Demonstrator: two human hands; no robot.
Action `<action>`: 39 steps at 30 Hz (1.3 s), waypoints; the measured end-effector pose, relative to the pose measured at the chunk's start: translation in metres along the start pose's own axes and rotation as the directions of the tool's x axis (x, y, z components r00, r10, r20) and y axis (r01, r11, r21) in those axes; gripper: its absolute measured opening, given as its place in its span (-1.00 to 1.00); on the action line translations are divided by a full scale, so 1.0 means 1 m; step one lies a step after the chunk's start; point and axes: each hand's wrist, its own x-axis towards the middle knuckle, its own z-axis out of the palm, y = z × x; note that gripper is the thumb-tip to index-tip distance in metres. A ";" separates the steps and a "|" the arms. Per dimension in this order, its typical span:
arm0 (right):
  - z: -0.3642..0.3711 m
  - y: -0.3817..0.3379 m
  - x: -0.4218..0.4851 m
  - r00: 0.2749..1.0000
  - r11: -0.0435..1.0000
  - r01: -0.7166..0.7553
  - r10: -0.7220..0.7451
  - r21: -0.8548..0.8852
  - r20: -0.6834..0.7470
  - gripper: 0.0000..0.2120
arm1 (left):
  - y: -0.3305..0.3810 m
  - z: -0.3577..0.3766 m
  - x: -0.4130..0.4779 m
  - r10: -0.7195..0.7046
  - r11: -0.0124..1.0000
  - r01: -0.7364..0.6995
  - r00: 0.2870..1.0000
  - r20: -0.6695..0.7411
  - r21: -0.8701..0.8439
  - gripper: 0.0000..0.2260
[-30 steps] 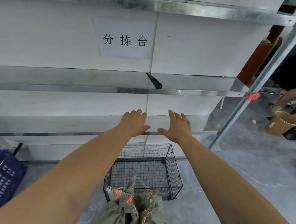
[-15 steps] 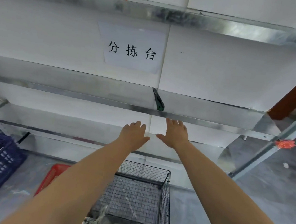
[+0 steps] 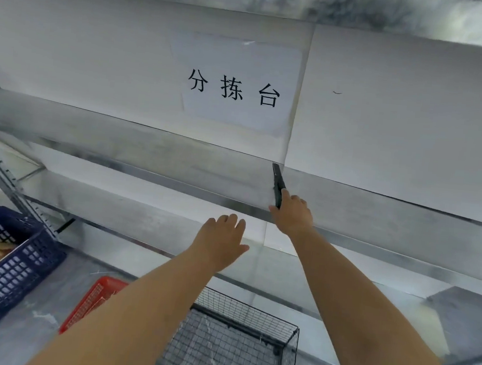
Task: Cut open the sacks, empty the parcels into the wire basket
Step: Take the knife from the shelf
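1. While the right hand (image 3: 292, 216) stretches forward at arm's length, its thumb and forefinger close round the near end of a black cutter (image 3: 277, 183); the other fingers are curled behind it and mostly hidden.
2. That cutter lies on a metal shelf (image 3: 148, 150) and points away from the hand, its far tip close to the white back wall.
3. Just left of the right hand, and a little nearer the body, the left hand (image 3: 222, 245) hovers palm down. Its fingers are straight and close together, the thumb sticks out to the right, and it holds nothing.
4. Both forearms are bare and run in from the bottom edge of the view.
5. Below and between the two forearms stands the wire basket (image 3: 250, 318), a black mesh box on the grey floor, open at the top. Only its far part shows, and what shows of its bottom is bare mesh.
6. Left of the left forearm, just beside the wire basket, a red basket (image 3: 90, 300) sits on the floor, partly hidden by the arm.
7. Further left stands a blue crate (image 3: 3, 286) with pale things inside, too unclear to name.
8. Above the hands, a paper sign (image 3: 234, 84) with three black characters is stuck to the wall, over the shelf that bears the cutter.
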 end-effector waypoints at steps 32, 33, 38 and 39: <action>-0.011 -0.021 -0.162 0.955 0.902 -0.219 0.276 0.372 -0.107 -0.67 | -0.020 -0.020 -0.112 0.043 0.999 -0.044 0.999 -0.011 -0.027 -0.47; -0.009 -0.026 -0.174 0.955 0.898 -0.227 0.280 0.376 -0.093 -0.64 | -0.024 -0.020 -0.121 0.051 0.998 -0.051 0.999 -0.014 -0.035 -0.48; 0.011 -0.067 -0.249 0.946 0.895 -0.278 0.319 0.349 -0.066 -0.58 | -0.048 -0.018 -0.180 0.101 0.993 -0.103 0.994 -0.031 -0.058 -0.48; 0.017 -0.077 -0.266 0.941 0.890 -0.292 0.333 0.349 -0.060 -0.59 | -0.054 -0.014 -0.196 0.117 0.991 -0.118 0.993 -0.018 -0.062 -0.47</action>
